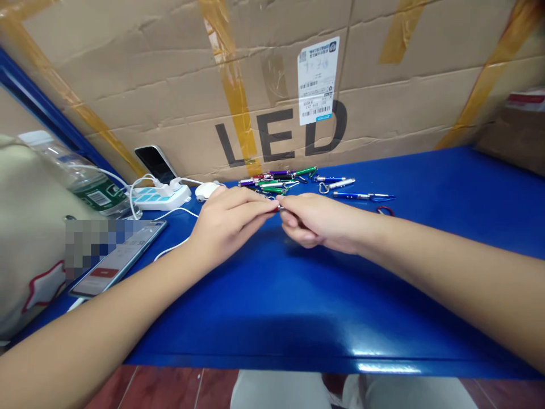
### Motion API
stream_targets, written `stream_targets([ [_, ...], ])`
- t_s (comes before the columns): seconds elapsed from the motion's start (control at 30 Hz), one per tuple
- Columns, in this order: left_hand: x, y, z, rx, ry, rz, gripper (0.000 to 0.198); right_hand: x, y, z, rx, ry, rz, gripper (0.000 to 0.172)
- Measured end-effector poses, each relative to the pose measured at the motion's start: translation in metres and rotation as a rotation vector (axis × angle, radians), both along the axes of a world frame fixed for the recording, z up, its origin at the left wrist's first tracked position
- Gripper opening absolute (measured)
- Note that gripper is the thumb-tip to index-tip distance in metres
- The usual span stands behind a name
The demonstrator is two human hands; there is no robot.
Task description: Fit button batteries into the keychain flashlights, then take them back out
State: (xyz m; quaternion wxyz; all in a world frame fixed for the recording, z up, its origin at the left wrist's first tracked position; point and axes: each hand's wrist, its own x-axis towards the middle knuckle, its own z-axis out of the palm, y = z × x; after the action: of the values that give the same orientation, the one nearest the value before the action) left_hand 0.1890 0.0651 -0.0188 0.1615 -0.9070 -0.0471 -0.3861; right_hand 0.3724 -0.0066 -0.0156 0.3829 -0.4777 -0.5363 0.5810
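Over the middle of the blue table, my left hand [230, 218] and my right hand [313, 221] meet fingertip to fingertip. Between them they pinch a small red keychain flashlight [276, 209], of which only a bit of red and a silver end show; the fingers cover the rest. Just beyond my hands lies a loose pile of similar flashlights [272, 183] in purple, green, red and black. To the right are a silver flashlight with a clip [340, 184] and a blue flashlight [357, 196]. A red carabiner clip [385, 211] rests near my right wrist.
A large cardboard box [170, 85] marked LED stands along the back. At left are a white power strip [159, 196] with cables, a dark phone [155, 163], another phone [123, 258], a plastic bottle [100, 190] and a pale bag [29, 244]. The blue table's [298, 341] front edge is near me.
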Motion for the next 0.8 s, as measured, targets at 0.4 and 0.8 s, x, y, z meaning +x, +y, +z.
stream_targets([
  [0.4, 0.009, -0.001, -0.003, -0.805, -0.052, 0.044, 0.021, 0.014, 0.002, 0.000, 0.715, -0.714, -0.165, 0.043],
  [0.8, 0.004, 0.000, -0.002, -0.313, -0.038, 0.006, 0.012, 0.002, -0.001, 0.005, 0.034, -0.065, -0.059, 0.025],
])
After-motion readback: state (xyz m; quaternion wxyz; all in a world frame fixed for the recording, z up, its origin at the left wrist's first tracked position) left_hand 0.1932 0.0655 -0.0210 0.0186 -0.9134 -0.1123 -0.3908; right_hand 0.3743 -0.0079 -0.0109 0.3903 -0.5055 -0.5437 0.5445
